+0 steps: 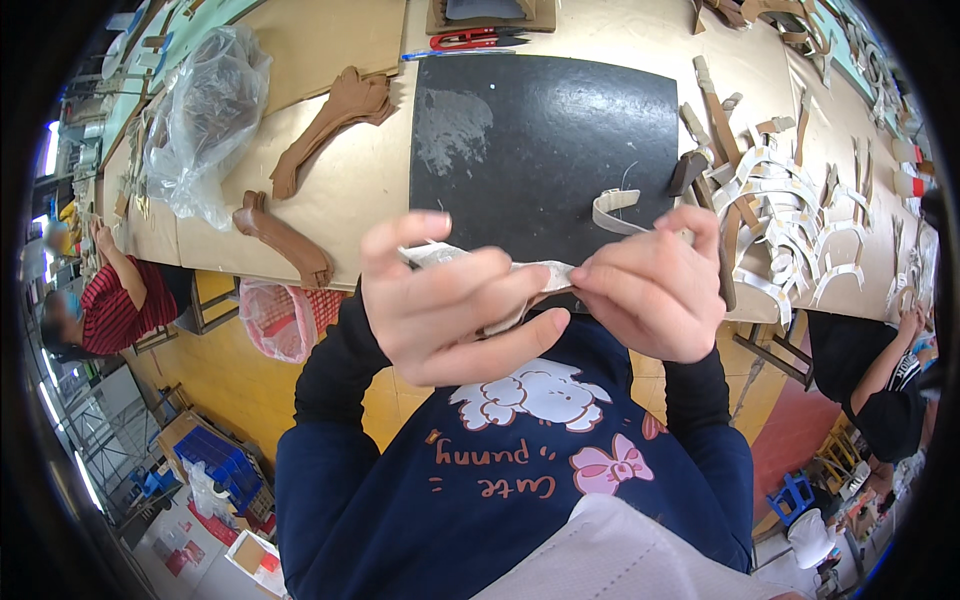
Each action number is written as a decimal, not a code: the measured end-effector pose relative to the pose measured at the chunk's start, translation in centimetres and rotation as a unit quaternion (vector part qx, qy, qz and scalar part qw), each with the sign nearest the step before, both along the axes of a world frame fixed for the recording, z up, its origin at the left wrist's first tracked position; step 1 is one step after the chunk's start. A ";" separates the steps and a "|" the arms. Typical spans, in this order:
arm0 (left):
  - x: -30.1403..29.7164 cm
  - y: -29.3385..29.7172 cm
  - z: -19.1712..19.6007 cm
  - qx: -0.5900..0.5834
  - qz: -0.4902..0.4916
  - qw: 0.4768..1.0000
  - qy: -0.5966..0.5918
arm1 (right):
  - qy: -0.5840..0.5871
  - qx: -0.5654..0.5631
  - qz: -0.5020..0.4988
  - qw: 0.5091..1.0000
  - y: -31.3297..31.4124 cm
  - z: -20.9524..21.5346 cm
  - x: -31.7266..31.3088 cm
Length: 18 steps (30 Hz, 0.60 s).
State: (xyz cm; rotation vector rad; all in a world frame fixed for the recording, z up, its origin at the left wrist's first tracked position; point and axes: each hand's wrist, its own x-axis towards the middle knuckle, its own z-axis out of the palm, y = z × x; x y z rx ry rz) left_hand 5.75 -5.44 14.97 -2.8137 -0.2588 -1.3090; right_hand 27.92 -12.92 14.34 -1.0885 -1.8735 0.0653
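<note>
A white strap piece [553,278] is stretched between my hands just above the table's near edge. My left hand [450,300] has it behind and along the fingers, with the thumb held apart below. My right hand [650,290] pinches the piece between thumb and fingertips. From behind the right hand a pale strap end [617,201] curls up over the black mat [545,130]; whether it belongs to the same piece is hidden by the fingers. Much of the strap is covered by my hands.
Brown strap bundles [330,125] and a clear plastic bag [207,125] lie left. Many white and brown strap pieces [790,215] are heaped right. Red-handled snips [475,38] lie beyond the mat. A pink-lined basket [275,320] stands below left. People [120,305] sit at both sides.
</note>
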 end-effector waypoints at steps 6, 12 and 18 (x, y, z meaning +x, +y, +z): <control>0.6 0.3 0.1 -0.169 -0.017 0.984 0.045 | 0.122 -0.191 0.054 0.972 0.0 0.3 0.3; 1.2 0.1 0.0 -0.492 -0.019 0.870 0.037 | 0.190 -0.350 0.065 0.915 0.0 0.6 0.5; 1.3 0.6 0.6 -0.629 -0.018 0.774 0.077 | 0.217 -0.430 0.074 0.873 0.2 0.7 0.8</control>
